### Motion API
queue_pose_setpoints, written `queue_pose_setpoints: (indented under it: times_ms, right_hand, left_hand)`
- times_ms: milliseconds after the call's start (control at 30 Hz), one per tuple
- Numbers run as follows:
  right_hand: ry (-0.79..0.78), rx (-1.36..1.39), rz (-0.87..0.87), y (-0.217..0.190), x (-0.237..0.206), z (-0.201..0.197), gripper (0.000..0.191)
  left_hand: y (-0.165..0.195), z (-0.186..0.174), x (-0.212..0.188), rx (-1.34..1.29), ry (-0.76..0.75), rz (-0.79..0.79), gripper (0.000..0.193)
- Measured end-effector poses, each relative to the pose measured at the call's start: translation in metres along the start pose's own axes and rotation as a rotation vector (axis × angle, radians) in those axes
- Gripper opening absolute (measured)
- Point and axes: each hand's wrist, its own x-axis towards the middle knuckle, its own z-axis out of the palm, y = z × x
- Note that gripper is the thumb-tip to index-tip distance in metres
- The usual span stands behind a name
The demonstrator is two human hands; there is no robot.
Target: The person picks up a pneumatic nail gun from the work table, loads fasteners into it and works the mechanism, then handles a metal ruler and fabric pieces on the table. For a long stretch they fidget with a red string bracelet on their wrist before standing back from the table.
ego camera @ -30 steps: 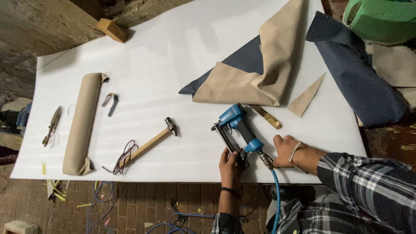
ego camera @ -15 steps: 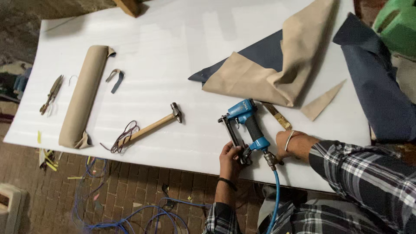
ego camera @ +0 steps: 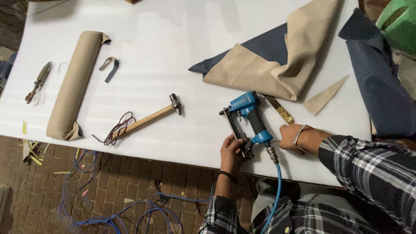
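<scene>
The stapler (ego camera: 247, 117) has a glossy blue metal body, a matt black rubbery grip and a smooth blue plastic hose (ego camera: 273, 195). The hammer (ego camera: 149, 119) at its 9 o'clock has a pale wooden handle and dull steel head. The table (ego camera: 173, 56) is smooth matt white. Tan cloth (ego camera: 268, 65) at 12 o'clock looks soft and matt, like the roll (ego camera: 76, 82).

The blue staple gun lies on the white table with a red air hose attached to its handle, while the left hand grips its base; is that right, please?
Not quite: the head view shows the air hose is blue, not red. The rest stands: the blue staple gun lies on the white table, and the left hand grips its base.
</scene>
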Motion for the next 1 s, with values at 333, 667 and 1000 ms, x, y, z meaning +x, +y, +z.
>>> queue_pose_setpoints:
  times_ms: [333, 667, 1000]
  right_hand:
    - [0.012, -0.013, -0.02, 0.014, 0.0, 0.003, 0.04]
    - [0.226, -0.151, -0.191, 0.029, -0.012, 0.033, 0.06]
    - [0.231, -0.217, -0.326, 0.067, -0.002, 0.04, 0.047]
  left_hand:
    - [-0.026, -0.016, 0.025, -0.011, -0.013, 0.093, 0.048]
    - [-0.072, -0.047, 0.065, 0.004, 0.045, 0.323, 0.039]
    - [-0.054, 0.005, 0.041, 0.084, 0.358, 0.122, 0.04]
